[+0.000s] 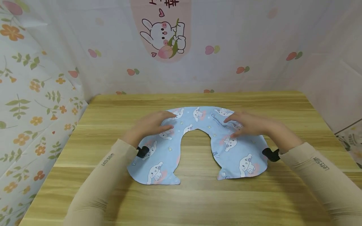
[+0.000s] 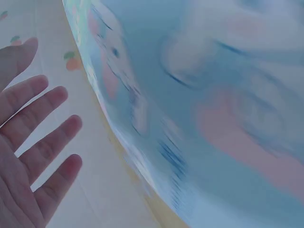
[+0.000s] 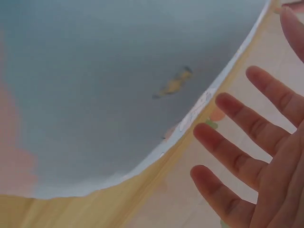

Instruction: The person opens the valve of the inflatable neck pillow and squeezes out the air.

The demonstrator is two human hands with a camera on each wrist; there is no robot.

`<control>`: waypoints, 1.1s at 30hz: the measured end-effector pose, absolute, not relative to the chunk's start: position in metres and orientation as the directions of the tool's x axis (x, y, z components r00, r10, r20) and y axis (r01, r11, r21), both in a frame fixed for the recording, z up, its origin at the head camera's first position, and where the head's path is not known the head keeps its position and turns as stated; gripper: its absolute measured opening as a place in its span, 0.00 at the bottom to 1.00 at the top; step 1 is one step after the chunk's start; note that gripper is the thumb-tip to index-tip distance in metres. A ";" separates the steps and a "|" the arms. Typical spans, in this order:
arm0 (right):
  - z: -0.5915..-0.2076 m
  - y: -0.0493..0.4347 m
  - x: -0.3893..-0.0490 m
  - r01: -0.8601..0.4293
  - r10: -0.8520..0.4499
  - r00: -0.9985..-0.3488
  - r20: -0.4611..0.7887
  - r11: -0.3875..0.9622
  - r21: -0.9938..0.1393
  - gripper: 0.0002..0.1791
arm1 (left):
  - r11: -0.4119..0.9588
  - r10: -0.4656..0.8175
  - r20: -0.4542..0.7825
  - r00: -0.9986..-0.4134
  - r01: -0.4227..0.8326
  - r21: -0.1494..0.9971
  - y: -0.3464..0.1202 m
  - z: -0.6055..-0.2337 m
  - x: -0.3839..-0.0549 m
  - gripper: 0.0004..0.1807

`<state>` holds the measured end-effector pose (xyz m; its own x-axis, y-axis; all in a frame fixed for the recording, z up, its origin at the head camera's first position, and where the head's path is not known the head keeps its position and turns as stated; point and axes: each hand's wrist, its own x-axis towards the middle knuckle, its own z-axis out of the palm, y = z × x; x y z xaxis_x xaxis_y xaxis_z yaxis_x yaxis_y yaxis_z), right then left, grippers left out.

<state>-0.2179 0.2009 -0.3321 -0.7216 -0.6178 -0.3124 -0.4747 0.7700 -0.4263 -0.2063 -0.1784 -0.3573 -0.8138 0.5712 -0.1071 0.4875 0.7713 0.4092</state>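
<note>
A flat U-shaped neck pillow cover (image 1: 198,114) in light blue, printed with white cartoon puppies and pink patches, lies on the wooden table with its opening toward me. Over its left arm is my left hand (image 1: 152,124), fingers relaxed and holding nothing. On the other side my right hand (image 1: 247,124) hovers over the curve, fingers spread. Both wrist views show straight, separated fingers beside the blue cloth: the left hand (image 2: 38,128) at the left of its view, the right hand (image 3: 266,147) at the right of its own.
The wood-grain table (image 1: 198,204) reaches back to a white printed curtain (image 1: 226,31) with a rabbit picture. A flowered cloth (image 1: 34,103) hangs along the left side. Black wrist straps (image 1: 271,154) sit close to the cover's outer edges.
</note>
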 end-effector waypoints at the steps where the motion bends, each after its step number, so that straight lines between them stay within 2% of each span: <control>1: -0.332 0.203 -0.215 -0.465 -0.618 -0.722 -0.312 0.767 -0.443 0.32 | 0.766 0.581 -0.108 -0.807 0.497 0.408 -0.172 -0.357 -0.211 0.28; 10: -0.336 0.216 -0.199 -0.435 -0.653 -0.693 -0.304 0.716 -0.546 0.36 | 0.724 0.668 -0.154 -0.728 0.588 0.361 -0.105 -0.352 -0.245 0.29; 17: -0.341 0.220 -0.197 -0.437 -0.693 -0.653 -0.305 0.674 -0.595 0.32 | 0.652 0.747 -0.194 -0.636 0.643 0.402 -0.058 -0.362 -0.256 0.31; 20: -0.344 0.221 -0.196 -0.451 -0.715 -0.634 -0.295 0.652 -0.610 0.30 | 0.646 0.759 -0.231 -0.608 0.659 0.386 -0.045 -0.366 -0.257 0.33; 28: -0.350 0.225 -0.194 -0.480 -0.730 -0.628 -0.269 0.637 -0.603 0.27 | 0.682 0.731 -0.352 -0.585 0.623 0.383 -0.029 -0.368 -0.258 0.40; 33: -0.354 0.227 -0.194 -0.496 -0.749 -0.616 -0.243 0.609 -0.619 0.27 | 0.726 0.683 -0.430 -0.590 0.615 0.309 -0.028 -0.371 -0.260 0.42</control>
